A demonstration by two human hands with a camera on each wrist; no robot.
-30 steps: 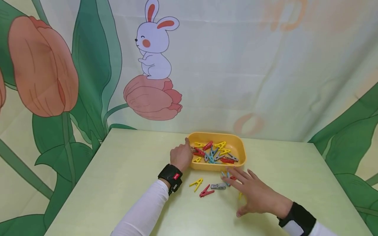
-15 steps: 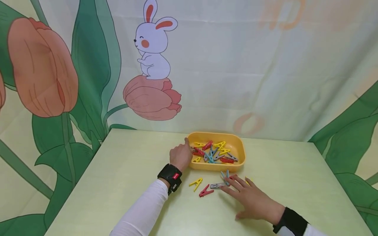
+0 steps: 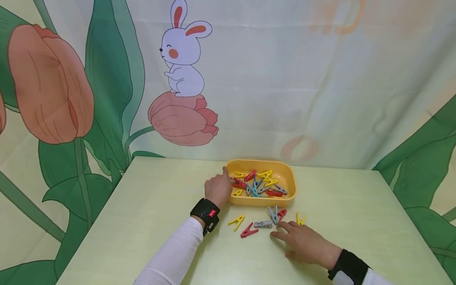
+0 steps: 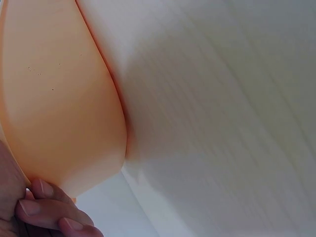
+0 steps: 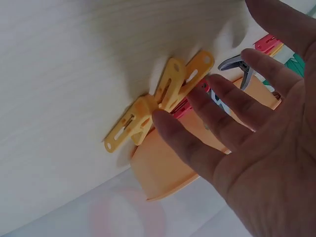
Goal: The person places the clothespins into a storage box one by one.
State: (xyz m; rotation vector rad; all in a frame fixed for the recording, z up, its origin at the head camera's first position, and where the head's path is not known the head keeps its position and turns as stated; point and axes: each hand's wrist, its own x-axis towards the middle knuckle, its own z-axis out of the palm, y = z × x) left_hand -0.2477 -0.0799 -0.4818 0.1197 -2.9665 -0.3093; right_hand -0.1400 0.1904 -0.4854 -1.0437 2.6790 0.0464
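1. My right hand (image 3: 308,243) has pulled back a little toward me and looks less stretched out than a second ago. Its fingers are apart and only slightly bent, and I pinch nothing with them.
2. That uncovers the blue clip (image 3: 274,218) and the upper red clip (image 3: 282,214) leaning beside it, just in front of the tray (image 3: 261,201). The right yellow clip (image 3: 298,219) also shows now, beyond my knuckles.
3. My fingertips are very near the blue clip; I cannot tell whether they touch it. The right wrist view puts yellow clip parts close to a fingertip too, but contact is unclear.
4. The grey clip (image 3: 263,224), the lower red clip (image 3: 247,232) and the left yellow clip (image 3: 238,221) lie where they did, loose on the table (image 3: 160,190).
5. My left hand (image 3: 218,189) has not shifted: it grips the tray's left end, fingers curled at the rim, with the mixed clips inside unmoved.
6. As I judge it, the work has gained a clearer reach, not a gripped clip: the loose ones are all outside the tray.
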